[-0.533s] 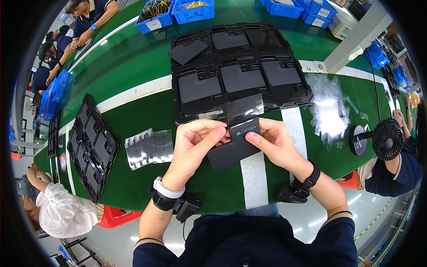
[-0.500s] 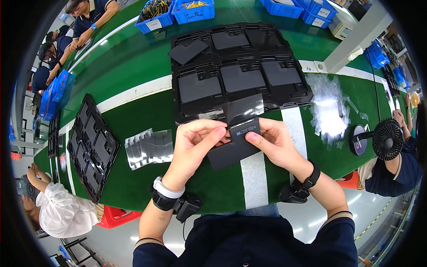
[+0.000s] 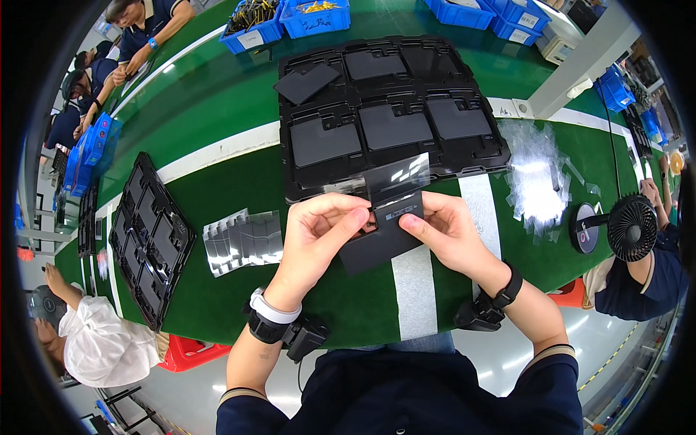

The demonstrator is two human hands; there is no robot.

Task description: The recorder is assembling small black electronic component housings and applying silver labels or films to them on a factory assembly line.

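Over the table's near side I hold a flat black pack [image 3: 391,245] that looks like a battery, with a small printed label on its face. My right hand [image 3: 451,230] grips its right side, thumb flat on top and fingers behind. My left hand [image 3: 325,228] is closed in a pinch at the notched upper left edge, beside a small connector part; the fingertips partly hide it. A shiny clear film [image 3: 400,176] stands out from the pack's far edge. Just beyond my hands lies a large black tray [image 3: 326,165] with similar flat packs in its pockets.
Another black tray [image 3: 150,239] lies at left, near clear film strips [image 3: 243,243]. More film pieces [image 3: 536,181] are heaped at right, beside a small black fan [image 3: 631,227]. One loose black pack [image 3: 307,83] rests on the large tray. Blue bins [image 3: 315,20] line the far side; co-workers sit around.
My hands and the pack stay almost still, with only a slight shift at the pack and film. At the left, a co-worker's arm has moved a little.
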